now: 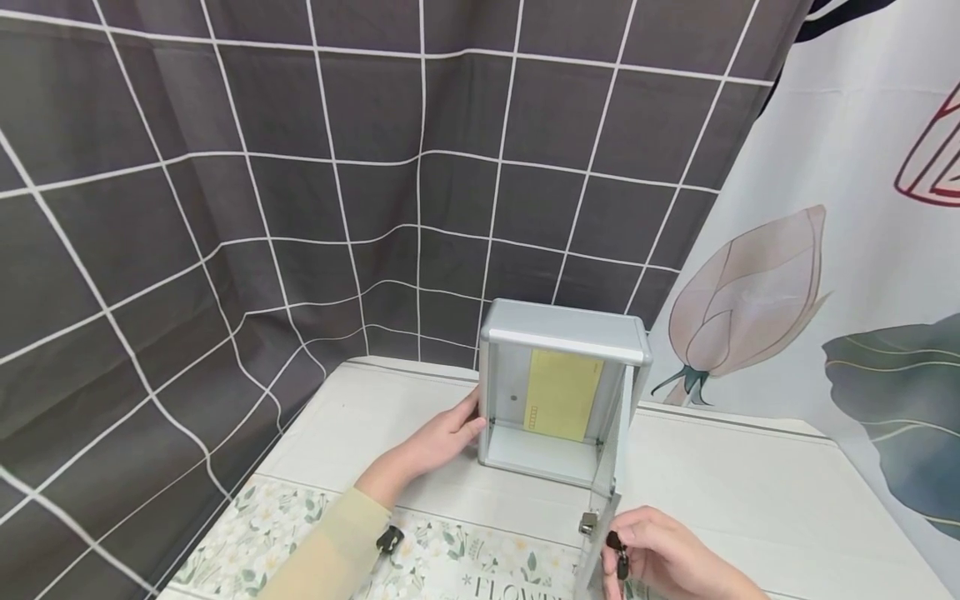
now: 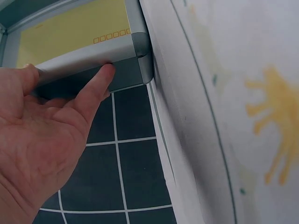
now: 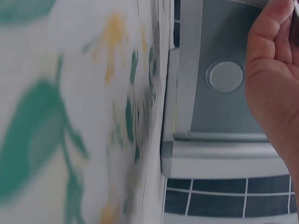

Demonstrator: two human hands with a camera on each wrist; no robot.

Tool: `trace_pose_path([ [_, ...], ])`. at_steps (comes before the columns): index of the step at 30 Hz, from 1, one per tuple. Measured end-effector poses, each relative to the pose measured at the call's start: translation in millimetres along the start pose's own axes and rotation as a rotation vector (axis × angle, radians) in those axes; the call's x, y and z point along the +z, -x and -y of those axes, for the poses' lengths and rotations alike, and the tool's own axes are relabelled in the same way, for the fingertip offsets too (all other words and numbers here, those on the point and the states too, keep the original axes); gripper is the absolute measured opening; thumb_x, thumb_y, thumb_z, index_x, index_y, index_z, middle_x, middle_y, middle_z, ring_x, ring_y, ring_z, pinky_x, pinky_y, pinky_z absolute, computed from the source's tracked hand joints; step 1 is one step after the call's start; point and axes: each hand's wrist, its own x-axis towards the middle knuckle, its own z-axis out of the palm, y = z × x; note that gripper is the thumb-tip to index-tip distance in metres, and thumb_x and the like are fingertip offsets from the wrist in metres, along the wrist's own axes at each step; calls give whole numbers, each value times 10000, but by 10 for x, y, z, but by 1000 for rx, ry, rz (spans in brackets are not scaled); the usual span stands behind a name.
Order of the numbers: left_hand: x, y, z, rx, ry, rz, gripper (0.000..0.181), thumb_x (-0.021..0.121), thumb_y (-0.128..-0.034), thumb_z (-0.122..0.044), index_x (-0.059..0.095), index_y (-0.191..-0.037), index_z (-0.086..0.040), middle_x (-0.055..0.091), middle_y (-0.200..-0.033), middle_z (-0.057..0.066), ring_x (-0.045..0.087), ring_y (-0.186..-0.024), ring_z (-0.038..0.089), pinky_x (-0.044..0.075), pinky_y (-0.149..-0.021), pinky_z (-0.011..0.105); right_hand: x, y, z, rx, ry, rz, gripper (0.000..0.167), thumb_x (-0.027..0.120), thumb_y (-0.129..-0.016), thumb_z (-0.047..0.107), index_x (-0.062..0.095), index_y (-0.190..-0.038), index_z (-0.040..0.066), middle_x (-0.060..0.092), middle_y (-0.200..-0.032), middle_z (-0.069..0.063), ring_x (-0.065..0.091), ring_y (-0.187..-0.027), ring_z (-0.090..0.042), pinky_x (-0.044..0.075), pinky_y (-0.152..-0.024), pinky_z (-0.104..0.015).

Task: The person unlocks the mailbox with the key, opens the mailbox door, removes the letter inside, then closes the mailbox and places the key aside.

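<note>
A silver-grey metal box [image 1: 566, 321] stands upright on the table with its hinged door [image 1: 617, 433] swung out towards me. Inside, a yellow envelope [image 1: 562, 392] leans against the back wall. My left hand [image 1: 442, 437] grips the box's left side, thumb by the front edge and fingers along the outer wall; the left wrist view shows this hand [image 2: 51, 121] close up. At the door's free edge, my right hand [image 1: 660, 550] pinches a black-headed key [image 1: 615, 540], with a second black piece hanging below. A metal lock [image 1: 588, 522] sits on the door's inner face.
The white table [image 1: 750, 492] carries a flowered cloth [image 1: 442, 542] along its front. A dark curtain with white grid lines [image 1: 360, 200] hangs close behind the box. To the right hangs a white curtain with a printed flower [image 1: 750, 292].
</note>
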Motion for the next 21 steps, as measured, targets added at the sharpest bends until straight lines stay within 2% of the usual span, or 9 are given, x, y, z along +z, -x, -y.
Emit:
trace_pose_path([
  [2, 3, -2, -1, 1, -6, -3, 695, 435, -1212, -387, 122, -1810, -223, 299, -1811, 90, 335, -1652, 336, 269, -1352, 557, -40, 43, 25, -12, 24, 15, 439, 189, -1120, -47, 572, -1117, -262, 842, -1122, -126, 818, -1006, -194, 627, -1020, -352],
  [4, 4, -6, 2, 0, -12, -5, 693, 437, -1212, -383, 126, -1810, -222, 297, -1812, 80, 322, -1658, 326, 262, -1356, 549, -88, 75, 60, -24, 57, 37, 434, 203, -1099, -60, 593, -1104, -252, 823, -1073, -224, 802, -883, -319, 638, -1009, -386],
  [7, 4, -7, -10, 4, -12, -12, 691, 444, -1212, -369, 133, -1809, -214, 294, -1812, 82, 318, -1659, 329, 256, -1357, 552, -148, 94, 104, -58, 133, 85, 415, 213, -1063, -81, 592, -1065, -250, 753, -992, -361, 633, -719, -512, 662, -967, -442],
  [9, 0, -7, -23, 7, -10, -12, 689, 448, -1213, -352, 134, -1808, -209, 290, -1813, 84, 314, -1661, 331, 252, -1359, 551, -169, 99, 126, -65, 158, 106, 399, 224, -1060, -83, 584, -1042, -252, 711, -950, -407, 516, -689, -575, 666, -950, -458],
  [11, -4, -2, -38, 10, -8, -11, 688, 456, -1212, -333, 137, -1808, -207, 286, -1814, 89, 312, -1661, 335, 250, -1359, 554, -178, 107, 137, -68, 169, 117, 367, 242, -1062, -89, 567, -1019, -254, 690, -938, -421, 501, -688, -574, 666, -941, -451],
  [15, -24, 7, -59, 9, -24, -10, 686, 470, -1209, -333, 155, -1807, -217, 307, -1808, 87, 321, -1658, 329, 258, -1358, 551, -182, 132, 156, -55, 148, 112, 311, 270, -1068, -92, 524, -986, -251, 634, -903, -448, 568, -738, -535, 655, -969, -412],
  [21, -87, 23, -85, 15, -83, -18, 681, 481, -1202, -404, 228, -1796, -188, 406, -1762, 103, 394, -1623, 347, 301, -1344, 552, -196, 149, 171, -42, 138, 113, 308, 262, -1056, -105, 518, -987, -261, 614, -935, -463, 597, -781, -506, 649, -963, -374],
])
